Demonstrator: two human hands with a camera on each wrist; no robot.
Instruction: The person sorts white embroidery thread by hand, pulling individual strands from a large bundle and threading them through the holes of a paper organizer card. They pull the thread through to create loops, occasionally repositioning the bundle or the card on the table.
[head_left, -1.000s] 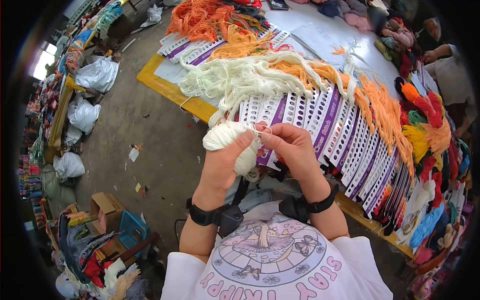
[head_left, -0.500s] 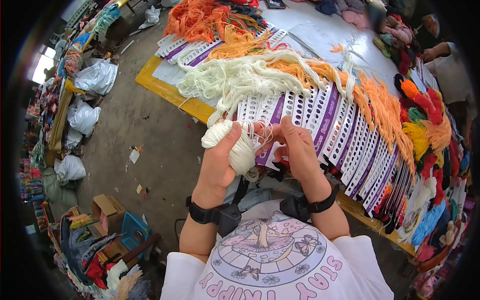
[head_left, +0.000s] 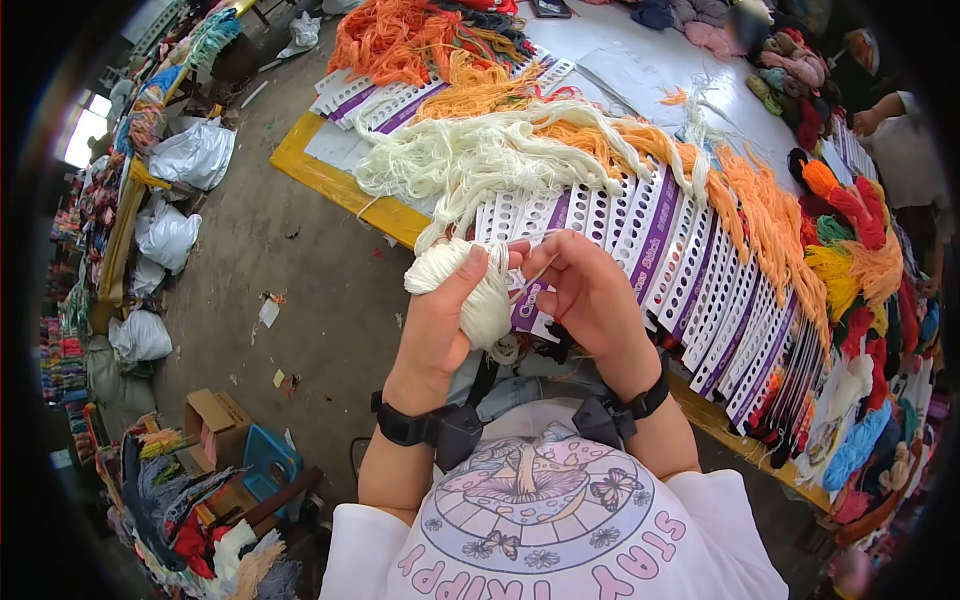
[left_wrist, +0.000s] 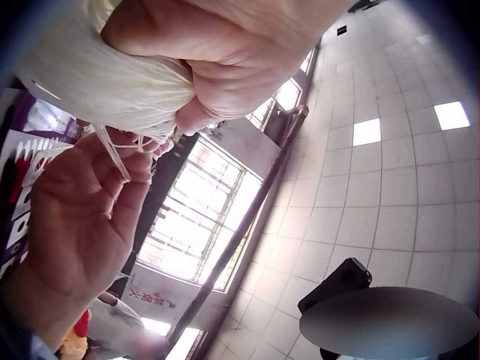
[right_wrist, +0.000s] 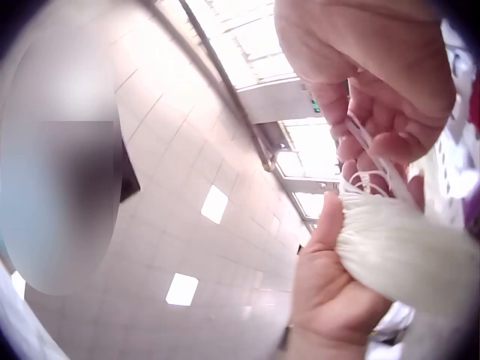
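A thick bundle of cream yarn (head_left: 477, 310) is gripped in my left hand (head_left: 435, 322), the thumb lying across its front. Just right of it, my right hand (head_left: 600, 300) pinches a few thin strands coming off the bundle's end. In the left wrist view the strands (left_wrist: 112, 154) run from the bundle to the right hand's fingers (left_wrist: 131, 180). The right wrist view shows small loops (right_wrist: 367, 180) of yarn at the bundle's gathered end, between both hands. Loose cream yarn (head_left: 470, 155) lies on the table beyond the hands.
Rows of punched purple-and-white cards (head_left: 650, 250) cover the table's near side, with orange yarn (head_left: 750, 200) draped over them. The yellow table edge (head_left: 350, 190) runs along the left. Colourful skeins (head_left: 860, 220) hang at the right; a person's arm shows beyond.
My right hand has turned and drawn the strands at the bundle's end; its thumb, raised half a second ago, is lower now. My left hand keeps its grip on the bundle almost in place.
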